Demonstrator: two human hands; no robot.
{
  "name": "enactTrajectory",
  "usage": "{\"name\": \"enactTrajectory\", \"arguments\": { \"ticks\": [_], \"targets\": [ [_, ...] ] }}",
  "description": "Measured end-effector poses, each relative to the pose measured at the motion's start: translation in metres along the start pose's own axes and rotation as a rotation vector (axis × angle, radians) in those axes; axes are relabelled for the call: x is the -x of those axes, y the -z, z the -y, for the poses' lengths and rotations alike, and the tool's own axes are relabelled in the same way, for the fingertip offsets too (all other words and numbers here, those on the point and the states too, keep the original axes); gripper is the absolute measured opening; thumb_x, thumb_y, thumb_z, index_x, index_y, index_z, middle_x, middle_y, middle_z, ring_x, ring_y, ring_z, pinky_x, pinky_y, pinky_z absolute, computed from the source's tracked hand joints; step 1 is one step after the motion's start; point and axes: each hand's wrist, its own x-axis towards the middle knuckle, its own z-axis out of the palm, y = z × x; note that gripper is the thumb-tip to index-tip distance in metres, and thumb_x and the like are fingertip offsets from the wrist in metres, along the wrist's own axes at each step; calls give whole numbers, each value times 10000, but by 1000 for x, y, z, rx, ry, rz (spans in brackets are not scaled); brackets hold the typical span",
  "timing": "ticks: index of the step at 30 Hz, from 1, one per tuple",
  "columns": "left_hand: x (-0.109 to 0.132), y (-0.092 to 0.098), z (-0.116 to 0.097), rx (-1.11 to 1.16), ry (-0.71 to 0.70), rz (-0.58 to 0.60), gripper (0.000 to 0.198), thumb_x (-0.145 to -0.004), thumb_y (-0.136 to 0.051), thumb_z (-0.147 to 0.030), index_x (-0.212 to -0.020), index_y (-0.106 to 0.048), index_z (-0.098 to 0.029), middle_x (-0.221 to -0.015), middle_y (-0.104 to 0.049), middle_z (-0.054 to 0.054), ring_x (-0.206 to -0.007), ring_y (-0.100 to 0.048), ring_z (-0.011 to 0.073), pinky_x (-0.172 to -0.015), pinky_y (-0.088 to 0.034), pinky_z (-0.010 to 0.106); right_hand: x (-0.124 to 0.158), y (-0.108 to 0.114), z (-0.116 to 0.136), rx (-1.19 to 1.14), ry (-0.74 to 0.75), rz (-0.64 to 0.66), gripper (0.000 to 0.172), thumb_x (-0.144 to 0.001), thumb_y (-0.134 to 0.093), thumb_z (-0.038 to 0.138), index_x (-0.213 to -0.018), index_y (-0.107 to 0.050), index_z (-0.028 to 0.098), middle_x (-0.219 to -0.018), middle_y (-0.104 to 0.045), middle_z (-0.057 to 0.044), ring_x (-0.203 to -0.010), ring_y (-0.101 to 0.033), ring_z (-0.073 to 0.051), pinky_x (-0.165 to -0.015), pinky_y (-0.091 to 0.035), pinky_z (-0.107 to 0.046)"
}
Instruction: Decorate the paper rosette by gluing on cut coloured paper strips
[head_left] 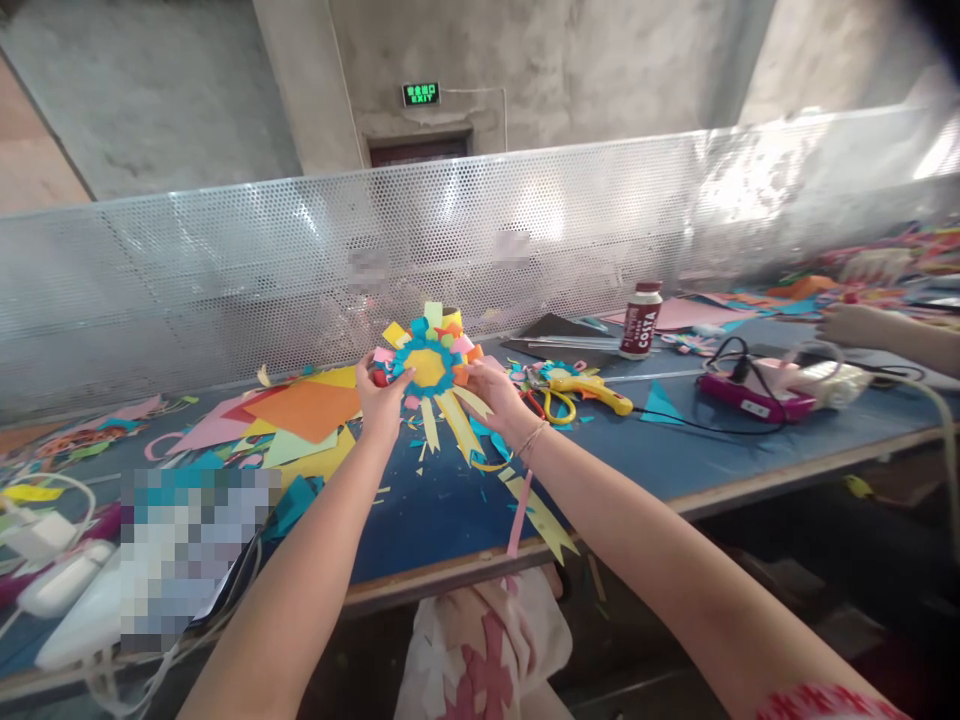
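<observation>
A paper rosette with a yellow centre, a blue toothed ring and many coloured tabs is held up over the blue table. Yellow paper ribbons hang down from it. My left hand grips its left edge with the thumb on the front. My right hand pinches its right edge; a thin bracelet circles that wrist. Both hands are closed on the rosette.
Orange, yellow and pink paper sheets lie left of the hands. Yellow scissors and a yellow glue gun lie to the right, then a Costa bottle and a pink power strip. Another person's hand rests far right. A perforated metal screen backs the table.
</observation>
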Motion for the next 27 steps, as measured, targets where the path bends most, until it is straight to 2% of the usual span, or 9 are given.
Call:
{"name": "enactTrajectory", "arguments": {
  "ticks": [5,10,14,20,27],
  "targets": [
    [6,-5,-4,-8,6,-35,656,-576,-826,-216,-1155,-519,-233,-943,-620,23,-834,-624,151,-798,-517,291,2,-1,-3,18,67,67,201,-661,-713,147,-748,-544,209,-614,-619,67,-511,-592,-92,-517,-502,-187],
    [14,-10,-4,53,29,-72,626,-596,-815,-207,-1143,-511,-226,-959,-621,27,-817,-630,141,-780,-525,278,0,-2,-7,46,129,17,272,-594,-796,232,-715,-556,195,-598,-620,60,-481,-574,-89,-497,-502,-195],
    [15,-11,-3,36,35,-62,615,-605,-813,-222,-1135,-501,-236,-977,-618,30,-827,-629,142,-788,-524,281,-3,-1,-8,53,131,20,278,-590,-801,267,-737,-578,192,-617,-630,44,-509,-594,-115,-508,-516,-234],
    [15,-9,-11,-61,0,-53,590,-602,-804,-192,-1112,-510,-225,-1008,-609,33,-866,-620,145,-820,-513,277,-4,0,-4,37,126,8,305,-546,-787,190,-675,-511,196,-525,-545,74,-422,-515,-75,-393,-430,-176],
    [15,-9,-12,-75,-43,-39,572,-602,-803,-180,-1097,-520,-227,-1008,-595,29,-869,-617,143,-815,-513,267,-8,5,-4,89,133,0,284,-567,-748,160,-722,-513,197,-539,-523,78,-452,-508,-71,-434,-449,-177]
  ]
}}
